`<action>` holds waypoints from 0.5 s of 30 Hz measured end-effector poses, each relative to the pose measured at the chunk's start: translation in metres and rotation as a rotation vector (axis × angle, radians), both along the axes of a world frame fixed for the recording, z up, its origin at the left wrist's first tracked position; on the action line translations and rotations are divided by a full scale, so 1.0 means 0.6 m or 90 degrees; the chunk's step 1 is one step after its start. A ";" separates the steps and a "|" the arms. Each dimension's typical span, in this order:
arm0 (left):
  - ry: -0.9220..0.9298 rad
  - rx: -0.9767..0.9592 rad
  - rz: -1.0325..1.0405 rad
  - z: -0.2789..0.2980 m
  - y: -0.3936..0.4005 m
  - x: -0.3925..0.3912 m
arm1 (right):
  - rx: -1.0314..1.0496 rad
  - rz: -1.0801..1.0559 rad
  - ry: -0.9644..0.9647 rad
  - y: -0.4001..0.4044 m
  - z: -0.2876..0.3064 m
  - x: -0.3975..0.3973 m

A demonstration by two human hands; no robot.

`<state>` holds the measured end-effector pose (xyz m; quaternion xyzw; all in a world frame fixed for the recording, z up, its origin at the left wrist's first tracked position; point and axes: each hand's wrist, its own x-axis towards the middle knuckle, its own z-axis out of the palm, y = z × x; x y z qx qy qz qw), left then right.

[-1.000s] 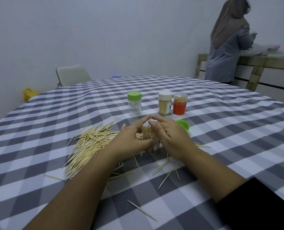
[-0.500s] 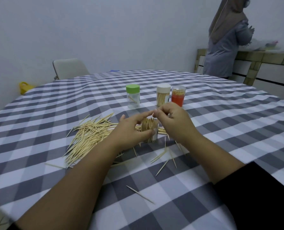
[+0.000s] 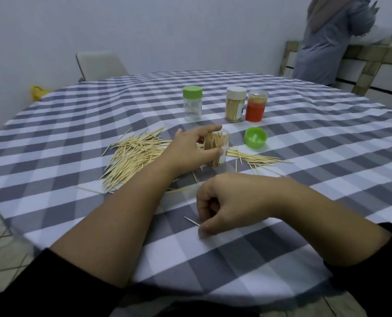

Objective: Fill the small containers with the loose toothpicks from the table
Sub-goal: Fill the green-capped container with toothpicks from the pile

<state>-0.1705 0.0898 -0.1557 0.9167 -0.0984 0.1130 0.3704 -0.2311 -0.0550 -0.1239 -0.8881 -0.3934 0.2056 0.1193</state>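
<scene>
Fingers of the right hand (image 3: 227,202) curl down to pinch a single toothpick (image 3: 191,221) on the table (image 3: 327,156). Beyond, the left hand (image 3: 192,149) grips an open container (image 3: 216,148) packed with toothpicks, beside the loose pile (image 3: 130,156). A green lid (image 3: 255,137) and three jars (image 3: 235,104) stand farther back.

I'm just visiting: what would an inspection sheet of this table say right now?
Surface: round table under a checked cloth.
Job's things: toothpick pile; open jar nearly full; green-lidded jar, white-lidded jar and orange jar behind.
Clutter: loose green lid.
Grippers: left hand holds the open jar; right hand pinches a stray toothpick.
Cables: nothing seen.
Surroundings: chair, yellow bag, person at a counter.
</scene>
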 end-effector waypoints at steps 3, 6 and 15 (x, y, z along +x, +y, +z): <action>0.005 -0.006 -0.003 -0.003 0.000 0.003 | 0.010 0.004 -0.009 -0.001 -0.003 -0.005; 0.007 -0.007 0.000 -0.007 0.003 0.009 | 0.010 0.000 -0.013 -0.007 -0.003 -0.003; 0.011 -0.008 0.003 -0.012 0.007 0.018 | -0.037 -0.039 -0.107 -0.081 -0.004 0.024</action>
